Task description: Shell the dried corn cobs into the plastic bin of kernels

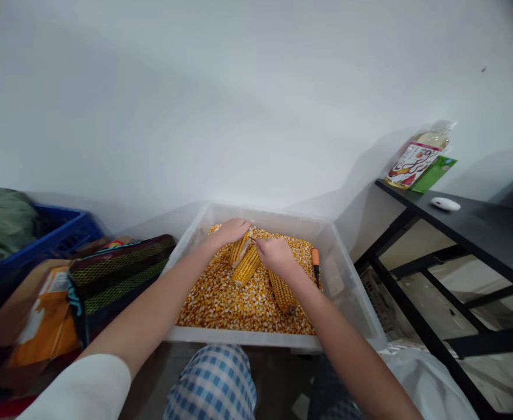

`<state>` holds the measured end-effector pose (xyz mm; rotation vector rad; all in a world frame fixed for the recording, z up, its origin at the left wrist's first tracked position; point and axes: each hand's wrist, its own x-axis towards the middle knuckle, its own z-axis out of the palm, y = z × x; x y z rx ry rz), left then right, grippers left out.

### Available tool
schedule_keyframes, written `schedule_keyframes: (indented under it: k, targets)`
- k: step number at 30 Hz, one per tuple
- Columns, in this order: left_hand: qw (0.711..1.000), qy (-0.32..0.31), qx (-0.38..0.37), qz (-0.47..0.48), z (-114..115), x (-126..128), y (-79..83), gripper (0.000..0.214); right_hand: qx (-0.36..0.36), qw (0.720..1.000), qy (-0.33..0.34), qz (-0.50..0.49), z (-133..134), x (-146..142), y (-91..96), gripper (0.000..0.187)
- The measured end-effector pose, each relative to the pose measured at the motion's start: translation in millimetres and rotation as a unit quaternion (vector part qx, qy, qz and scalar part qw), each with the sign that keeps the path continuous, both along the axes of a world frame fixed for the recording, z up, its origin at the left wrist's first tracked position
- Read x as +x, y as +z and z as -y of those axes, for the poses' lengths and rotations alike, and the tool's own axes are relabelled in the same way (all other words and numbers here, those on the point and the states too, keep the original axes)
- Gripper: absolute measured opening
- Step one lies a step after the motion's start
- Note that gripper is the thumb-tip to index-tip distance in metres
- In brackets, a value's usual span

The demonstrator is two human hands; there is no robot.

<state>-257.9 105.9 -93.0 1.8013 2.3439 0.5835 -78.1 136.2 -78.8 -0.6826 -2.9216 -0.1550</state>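
Note:
A clear plastic bin (348, 286) on the floor holds a bed of loose yellow corn kernels (221, 303). My left hand (230, 230) is closed over the top of a corn cob (238, 249) that stands tilted in the kernels. My right hand (276, 255) is pinched at the same cob's upper end, close to my left fingers. A second cob (246, 266) lies just below my hands, and a third cob (281, 291) lies under my right wrist. An orange-handled tool (315, 263) rests against the bin's right side.
A blue crate (59, 236) with green cloth, a dark mesh bag (116, 274) and an orange packet (46, 326) sit at left. A black table (470, 224) at right carries a bottle (418, 157), a green box and a white object (445, 203). My checkered knees are below the bin.

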Motion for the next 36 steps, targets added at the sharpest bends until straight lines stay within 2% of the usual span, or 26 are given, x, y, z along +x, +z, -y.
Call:
schedule_keyframes:
  k: [5, 9, 15, 19, 28, 36]
  targets:
    - [1.000, -0.004, 0.002, -0.015, 0, 7, 0.9, 0.058, 0.005, 1.000, -0.011, 0.028, 6, -2, 2.9, 0.034]
    - [0.999, -0.022, -0.001, -0.026, -1, 11, 0.4, 0.058, -0.013, 1.000, 0.004, 0.019, -1, 1, 3.6, 0.034]
    - [0.993, -0.097, 0.012, -0.062, 0, 19, -1.8, 0.058, -0.107, 0.991, 0.085, -0.015, -20, 12, 13.0, 0.029]
    - [0.984, -0.142, 0.008, -0.109, 0, 29, -2.7, 0.056, -0.167, 0.980, 0.111, -0.014, -27, 18, 16.7, 0.025]
    - [0.982, -0.151, 0.007, -0.108, 1, 38, -3.9, 0.054, -0.259, 0.954, 0.147, -0.025, -39, 19, 11.5, 0.025]
    - [0.964, -0.190, -0.033, -0.184, 3, 52, -10.3, 0.051, -0.304, 0.938, 0.164, 0.004, -45, 20, 1.9, 0.019]
